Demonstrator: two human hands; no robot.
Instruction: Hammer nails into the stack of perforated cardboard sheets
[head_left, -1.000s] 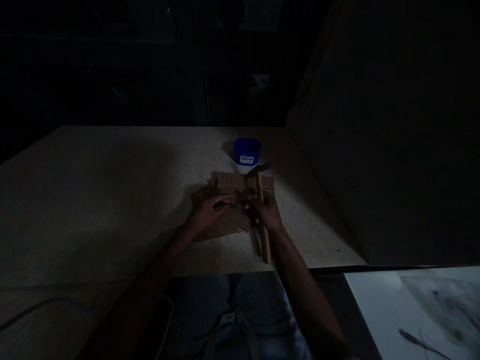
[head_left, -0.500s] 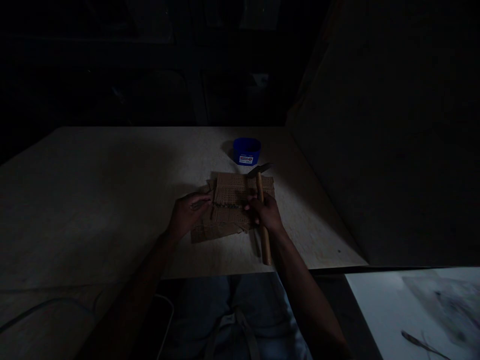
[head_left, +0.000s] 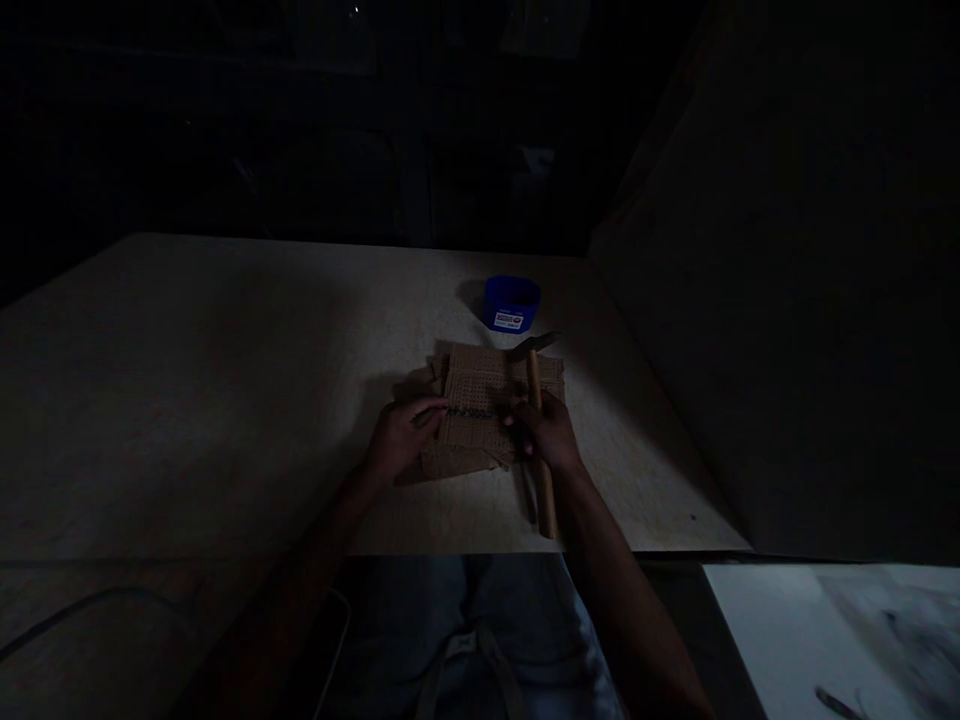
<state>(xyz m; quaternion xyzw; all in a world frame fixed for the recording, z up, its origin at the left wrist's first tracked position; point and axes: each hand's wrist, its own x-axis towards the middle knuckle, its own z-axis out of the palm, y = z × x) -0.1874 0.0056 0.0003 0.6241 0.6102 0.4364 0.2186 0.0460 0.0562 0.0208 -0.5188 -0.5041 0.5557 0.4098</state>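
Note:
My left hand [head_left: 409, 435] is closed in a pinch at the left end of a dark, chain-like strip [head_left: 470, 412], whose kind I cannot make out. That strip lies across a piece of brown corrugated cardboard [head_left: 476, 365], which rests on more cardboard. A hammer [head_left: 547, 500] lies lengthwise through my right hand [head_left: 553, 430], its head pointing away from me and its wooden handle towards me. The right fingertips reach past the handle to the strip's right end; dim light hides whether they touch it. Beside the handle is a thin dark rod [head_left: 529, 490].
A blue plastic tub [head_left: 511, 305] with a white label stands behind the cardboard on the pale tabletop [head_left: 277, 350]. To the right rises a dark panel [head_left: 810, 300]. A white surface [head_left: 772, 630] at the lower right bears a dark tool [head_left: 836, 700].
The view has shifted slightly, so the scene sits further right. My left hand has moved a little right over the cardboard, its fingers closer together. The right hand stays with the hammer.

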